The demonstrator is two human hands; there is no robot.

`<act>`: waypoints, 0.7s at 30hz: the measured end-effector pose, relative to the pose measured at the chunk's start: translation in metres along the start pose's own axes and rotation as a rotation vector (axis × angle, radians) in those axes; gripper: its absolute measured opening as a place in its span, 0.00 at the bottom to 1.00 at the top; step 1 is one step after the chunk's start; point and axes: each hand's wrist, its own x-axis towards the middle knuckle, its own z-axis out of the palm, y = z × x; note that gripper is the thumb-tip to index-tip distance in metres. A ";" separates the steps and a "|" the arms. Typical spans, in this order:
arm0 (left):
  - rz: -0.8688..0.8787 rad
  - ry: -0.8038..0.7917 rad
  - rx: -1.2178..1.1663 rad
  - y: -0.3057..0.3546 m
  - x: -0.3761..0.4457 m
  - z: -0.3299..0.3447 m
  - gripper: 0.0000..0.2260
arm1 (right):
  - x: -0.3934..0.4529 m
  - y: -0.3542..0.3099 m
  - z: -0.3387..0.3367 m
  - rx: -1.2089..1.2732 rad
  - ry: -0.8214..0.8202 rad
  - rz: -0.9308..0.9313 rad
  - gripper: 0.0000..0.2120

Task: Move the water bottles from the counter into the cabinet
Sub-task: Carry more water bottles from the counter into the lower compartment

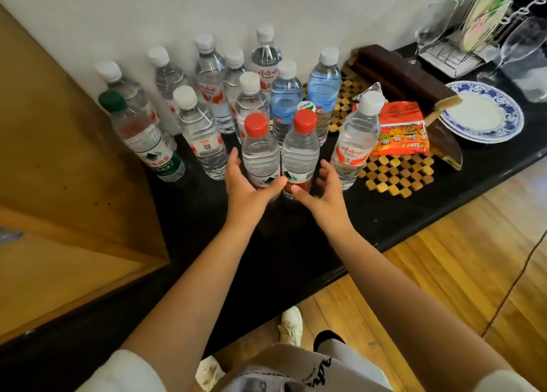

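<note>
Head view: over a dozen water bottles (207, 95) crowd counter (296, 228), none stowed. Left hand (248, 181) and right hand (325, 190), fingers spread, flank two red-capped bottles (279, 151) at twelve o'clock.

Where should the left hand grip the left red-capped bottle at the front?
Grip the left red-capped clear plastic bottle around its labelled lower body, from its open left side, where the left hand is; another red-capped bottle crowds its right.
</note>
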 end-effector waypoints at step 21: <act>0.091 0.025 0.006 0.002 -0.003 0.002 0.32 | 0.031 0.015 -0.013 -0.136 -0.310 -0.236 0.34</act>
